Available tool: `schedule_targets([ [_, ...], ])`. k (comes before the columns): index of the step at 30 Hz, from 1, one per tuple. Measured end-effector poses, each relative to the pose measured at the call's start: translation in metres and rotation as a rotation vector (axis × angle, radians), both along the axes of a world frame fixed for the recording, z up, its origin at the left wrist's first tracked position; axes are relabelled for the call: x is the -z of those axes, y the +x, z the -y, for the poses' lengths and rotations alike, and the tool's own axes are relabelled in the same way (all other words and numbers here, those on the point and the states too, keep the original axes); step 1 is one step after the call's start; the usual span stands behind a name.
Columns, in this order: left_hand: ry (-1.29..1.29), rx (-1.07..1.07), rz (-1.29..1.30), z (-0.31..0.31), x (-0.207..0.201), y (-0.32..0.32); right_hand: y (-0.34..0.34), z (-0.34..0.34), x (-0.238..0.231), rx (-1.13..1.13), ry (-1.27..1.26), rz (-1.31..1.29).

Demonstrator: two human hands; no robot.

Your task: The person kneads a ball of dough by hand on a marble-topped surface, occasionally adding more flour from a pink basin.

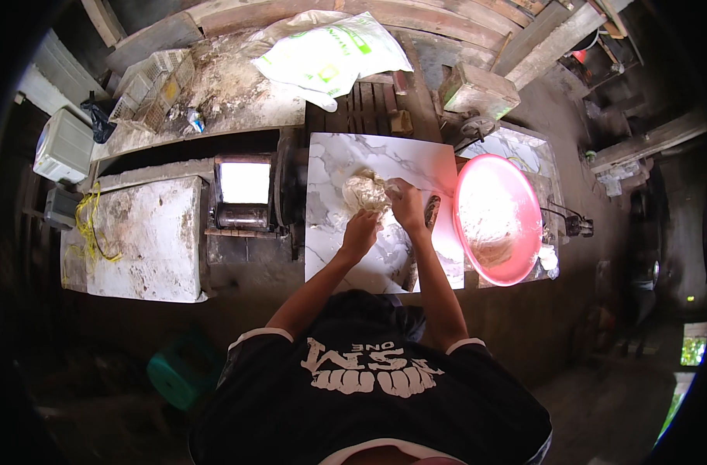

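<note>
A rough, pale lump of dough [363, 191] lies on a white marble-patterned board [334, 155] in front of me. My left hand [360, 234] has its fingers closed on the near edge of the dough. At the dough's right side, my right hand [405, 203] grips another part of it, its fingers curled inward. Bits of dough and flour are scattered on the board around the lump. Close to my right forearm lies a dark wooden rolling pin [432, 208], partly hidden behind that arm.
Right of the board stands a pink basin [463, 252] holding white flour. A roller machine [243, 215] is at the left, beside a stained white tabletop [148, 248] with yellow cord [86, 221]. A white sack [330, 58] and a plastic crate [152, 89] sit farther back.
</note>
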State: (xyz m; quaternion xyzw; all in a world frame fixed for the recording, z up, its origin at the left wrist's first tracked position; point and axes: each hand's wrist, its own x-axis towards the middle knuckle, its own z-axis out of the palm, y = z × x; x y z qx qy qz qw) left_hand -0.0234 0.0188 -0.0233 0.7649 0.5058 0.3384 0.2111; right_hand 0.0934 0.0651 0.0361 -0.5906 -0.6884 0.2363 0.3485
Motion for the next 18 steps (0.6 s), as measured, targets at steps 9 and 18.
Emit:
schedule_targets([
  [9, -0.034, -0.198, 0.069, 0.004, 0.0, 0.013, 0.012, -0.002, 0.005, -0.082, 0.067, 0.043],
  [18, -0.178, -0.306, 0.017, 0.003, -0.007, -0.001, 0.002, 0.022, 0.008, -0.054, 0.026, 0.086],
])
